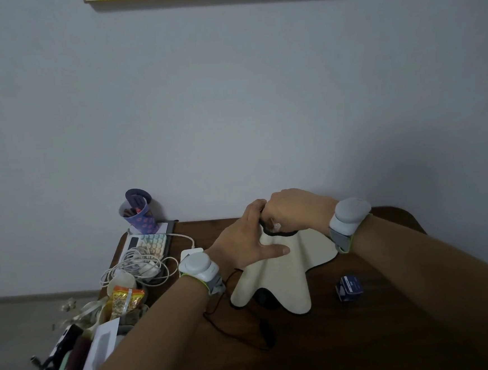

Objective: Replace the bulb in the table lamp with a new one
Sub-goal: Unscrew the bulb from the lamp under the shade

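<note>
The table lamp stands mid-table with a cream, wavy-edged shade (284, 272) trimmed in black. My left hand (247, 240) holds the shade near its top opening, thumb laid across the cream surface. My right hand (294, 210) reaches down into the top opening with fingers curled; a bit of white bulb (277, 227) shows under them, the rest is hidden. A small blue bulb box (349, 288) sits on the table to the right of the lamp. The lamp's dark base (265, 298) peeks out under the shade.
The lamp's black cord (236, 328) trails toward me across the brown table (322, 348). On the left are a white charger with coiled cables (138, 266), a pastel keyboard (152, 244), a purple pen cup (138, 213), snack packets (126, 300) and papers. The wall is close behind.
</note>
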`<state>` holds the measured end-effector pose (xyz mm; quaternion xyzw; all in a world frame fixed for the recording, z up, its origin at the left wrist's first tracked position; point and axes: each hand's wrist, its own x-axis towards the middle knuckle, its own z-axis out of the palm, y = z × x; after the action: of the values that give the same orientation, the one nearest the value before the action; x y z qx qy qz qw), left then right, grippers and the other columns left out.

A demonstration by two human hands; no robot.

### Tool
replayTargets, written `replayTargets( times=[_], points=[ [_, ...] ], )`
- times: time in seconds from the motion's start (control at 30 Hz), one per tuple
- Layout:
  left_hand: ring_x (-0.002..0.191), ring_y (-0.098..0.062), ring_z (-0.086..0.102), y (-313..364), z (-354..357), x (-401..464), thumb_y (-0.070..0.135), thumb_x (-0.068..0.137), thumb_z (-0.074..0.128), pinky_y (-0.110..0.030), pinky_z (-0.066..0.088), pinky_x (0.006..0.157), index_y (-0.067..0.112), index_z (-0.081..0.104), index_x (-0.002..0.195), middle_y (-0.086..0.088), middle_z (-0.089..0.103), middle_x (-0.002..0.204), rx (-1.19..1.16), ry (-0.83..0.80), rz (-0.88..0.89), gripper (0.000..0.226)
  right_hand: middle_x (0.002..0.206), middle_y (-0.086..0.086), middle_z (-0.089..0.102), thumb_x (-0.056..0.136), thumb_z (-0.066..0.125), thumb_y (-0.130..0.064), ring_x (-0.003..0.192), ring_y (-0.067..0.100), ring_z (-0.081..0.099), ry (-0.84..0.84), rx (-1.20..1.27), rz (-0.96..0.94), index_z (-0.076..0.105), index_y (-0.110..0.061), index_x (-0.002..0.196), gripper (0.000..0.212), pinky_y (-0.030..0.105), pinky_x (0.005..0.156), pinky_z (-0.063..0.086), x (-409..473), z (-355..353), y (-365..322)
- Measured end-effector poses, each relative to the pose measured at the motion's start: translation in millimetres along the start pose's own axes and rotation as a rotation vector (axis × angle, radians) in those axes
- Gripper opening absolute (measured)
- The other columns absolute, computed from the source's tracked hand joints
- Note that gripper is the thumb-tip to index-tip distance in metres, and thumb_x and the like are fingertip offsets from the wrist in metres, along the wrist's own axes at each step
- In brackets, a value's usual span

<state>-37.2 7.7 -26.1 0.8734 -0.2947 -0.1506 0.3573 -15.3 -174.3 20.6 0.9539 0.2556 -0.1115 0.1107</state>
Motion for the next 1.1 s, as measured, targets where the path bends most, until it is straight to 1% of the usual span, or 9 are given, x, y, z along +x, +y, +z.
replayTargets(
  times=[0.1,0.23,0.37,0.53,0.6,0.7,0.83,0.97,1.1],
  points=[
    [0.107,-0.005,0.059,0,-1,1,0.07,0.071,0.08,-0.026,0.047,0.09,0.04,0.013,0.153,0.013,0.046,0.142,0.006,0.0,0.006,0.111,0.074,-0.006,0.06,0.09,0.058,-0.041,0.054,0.01,0.053,-0.005,0.021,0.019,0.073,-0.029,0.087,0.02,0.026,0.047,0.03,-1,-4,3],
    [0.11,-0.006,0.06,1,-2,1,0.071,0.069,0.08,-0.03,0.051,0.095,0.041,0.013,0.153,0.015,0.044,0.144,0.004,0.003,0.011,0.111,0.073,-0.005,0.06,0.086,0.065,-0.031,0.053,0.01,0.052,-0.06,-0.001,0.053,0.075,-0.025,0.087,0.011,0.026,0.046,0.031,-2,-10,4],
    [0.097,0.005,0.058,1,-2,-1,0.073,0.067,0.08,-0.015,0.043,0.081,0.043,0.013,0.152,0.016,0.045,0.133,0.004,0.003,0.004,0.112,0.08,-0.001,0.065,0.084,0.066,-0.028,0.055,0.012,0.053,-0.087,-0.01,0.072,0.076,-0.024,0.09,0.012,0.025,0.046,0.034,-4,-14,1],
    [0.124,-0.006,0.055,2,-5,2,0.072,0.066,0.082,-0.032,0.049,0.104,0.039,0.013,0.155,0.015,0.038,0.152,-0.026,-0.015,-0.006,0.117,0.088,0.001,0.066,0.079,0.069,-0.019,0.065,0.017,0.061,-0.095,0.009,0.082,0.077,-0.026,0.097,0.02,0.026,0.048,0.036,-13,-31,-1],
    [0.129,-0.006,0.051,2,-7,4,0.069,0.066,0.084,-0.034,0.048,0.109,0.035,0.015,0.156,0.013,0.036,0.154,-0.036,-0.021,-0.016,0.119,0.093,0.003,0.069,0.079,0.068,-0.018,0.077,0.023,0.068,-0.099,0.019,0.075,0.076,-0.023,0.098,0.022,0.029,0.054,0.045,-15,-37,-2],
    [0.129,-0.006,0.05,5,-10,4,0.069,0.064,0.085,-0.034,0.048,0.109,0.037,0.019,0.154,0.014,0.038,0.152,-0.025,-0.022,-0.007,0.116,0.101,0.002,0.068,0.085,0.069,-0.023,0.089,0.024,0.067,-0.078,0.05,0.054,0.074,-0.022,0.106,0.022,0.041,0.076,0.058,-20,-45,-3],
    [0.133,-0.003,0.044,7,-13,5,0.073,0.064,0.083,-0.03,0.042,0.111,0.041,0.023,0.152,0.014,0.039,0.152,-0.031,-0.014,0.003,0.111,0.112,-0.002,0.063,0.093,0.065,-0.027,0.1,0.021,0.061,-0.039,0.132,0.041,0.069,-0.026,0.124,0.031,0.04,0.084,0.054,-28,-55,2],
    [0.13,0.0,0.044,8,-15,8,0.082,0.065,0.076,-0.024,0.038,0.107,0.047,0.027,0.147,0.017,0.043,0.147,-0.024,-0.003,0.001,0.102,0.11,-0.005,0.049,0.099,0.06,-0.022,0.101,0.015,0.051,-0.002,0.264,0.022,0.064,-0.024,0.134,0.035,0.034,0.088,0.046,-33,-61,6],
    [0.13,-0.003,0.047,11,-17,11,0.082,0.072,0.069,-0.027,0.04,0.108,0.043,0.033,0.147,0.014,0.048,0.144,0.0,0.017,0.021,0.091,0.116,0.001,0.053,0.102,0.056,-0.02,0.108,0.019,0.055,0.037,0.357,0.026,0.064,-0.022,0.136,0.035,0.039,0.096,0.047,-40,-64,9]
  ],
)
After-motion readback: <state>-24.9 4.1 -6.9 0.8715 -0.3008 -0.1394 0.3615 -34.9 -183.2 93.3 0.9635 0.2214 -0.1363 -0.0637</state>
